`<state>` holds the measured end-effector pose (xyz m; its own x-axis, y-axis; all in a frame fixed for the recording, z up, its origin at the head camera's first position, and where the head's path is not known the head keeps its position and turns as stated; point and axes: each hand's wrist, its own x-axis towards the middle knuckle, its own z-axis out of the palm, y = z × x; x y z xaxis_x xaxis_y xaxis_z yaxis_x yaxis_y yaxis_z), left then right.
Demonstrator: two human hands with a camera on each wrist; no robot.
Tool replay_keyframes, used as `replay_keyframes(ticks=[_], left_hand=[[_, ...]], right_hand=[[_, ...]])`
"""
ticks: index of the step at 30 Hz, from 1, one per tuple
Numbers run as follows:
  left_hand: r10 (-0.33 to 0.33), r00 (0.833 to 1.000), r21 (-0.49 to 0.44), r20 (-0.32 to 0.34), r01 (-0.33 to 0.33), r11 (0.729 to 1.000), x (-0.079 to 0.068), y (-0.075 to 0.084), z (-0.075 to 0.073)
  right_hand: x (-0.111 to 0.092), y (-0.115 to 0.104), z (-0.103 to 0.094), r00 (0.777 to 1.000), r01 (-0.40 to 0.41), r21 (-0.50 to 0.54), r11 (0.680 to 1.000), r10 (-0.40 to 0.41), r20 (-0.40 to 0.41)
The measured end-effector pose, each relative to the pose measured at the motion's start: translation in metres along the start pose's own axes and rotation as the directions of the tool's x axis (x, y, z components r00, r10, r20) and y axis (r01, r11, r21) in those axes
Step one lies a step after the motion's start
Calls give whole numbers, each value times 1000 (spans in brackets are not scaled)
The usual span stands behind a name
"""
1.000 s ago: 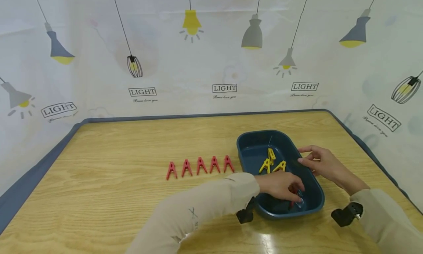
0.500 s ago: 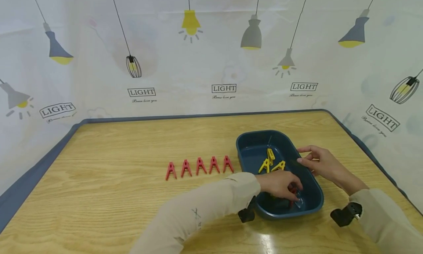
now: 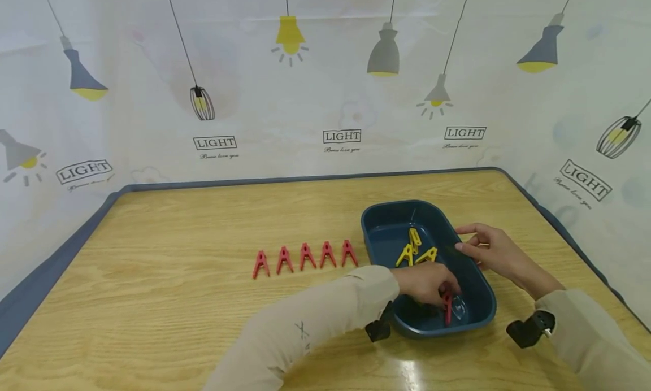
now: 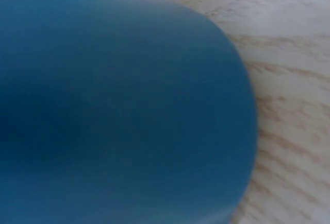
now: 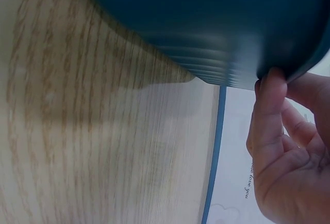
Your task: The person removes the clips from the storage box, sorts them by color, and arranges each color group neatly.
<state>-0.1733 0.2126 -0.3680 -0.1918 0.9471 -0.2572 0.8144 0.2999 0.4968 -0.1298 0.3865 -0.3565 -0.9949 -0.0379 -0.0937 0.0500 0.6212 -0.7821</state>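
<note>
My left hand (image 3: 424, 282) is down inside a dark blue plastic bin (image 3: 378, 230), pinching a red clothespin (image 3: 448, 315) that points toward the near end. Several yellow clothespins (image 3: 406, 255) lie on the bin floor just beyond this hand. At the bin's right side, my right hand (image 3: 494, 254) holds the rim, with the thumb at the edge and fingers against the outer wall. The right wrist view shows those fingers (image 5: 268, 113) on the wall. Only the bin's outside (image 4: 129, 105) appears in the left wrist view; the left hand is out of it.
Left of the bin, several red clothespins (image 3: 306, 256) stand in an even row on the wooden table (image 3: 178, 300). A white curtain (image 3: 254, 86) printed with lamps hangs behind the table, its blue border (image 3: 254, 181) along the far edge.
The left hand has drawn slightly back and left, and more of the red clothespin shows beneath its fingers. The right hand keeps its place on the bin. The whole view has shifted slightly.
</note>
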Motion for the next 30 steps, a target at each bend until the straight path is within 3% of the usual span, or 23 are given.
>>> replay_keyframes(ticks=[16, 30], left_hand=[[-55, 998, 9, -28, 55, 998, 2, 2, 3], [-6, 999, -14, -53, 5, 1000, -1, 3, -1]], right_hand=[[0, 1, 0, 1000, -7, 11, 1000, 7, 1], [1, 2, 0, 1000, -5, 9, 1000, 5, 2]])
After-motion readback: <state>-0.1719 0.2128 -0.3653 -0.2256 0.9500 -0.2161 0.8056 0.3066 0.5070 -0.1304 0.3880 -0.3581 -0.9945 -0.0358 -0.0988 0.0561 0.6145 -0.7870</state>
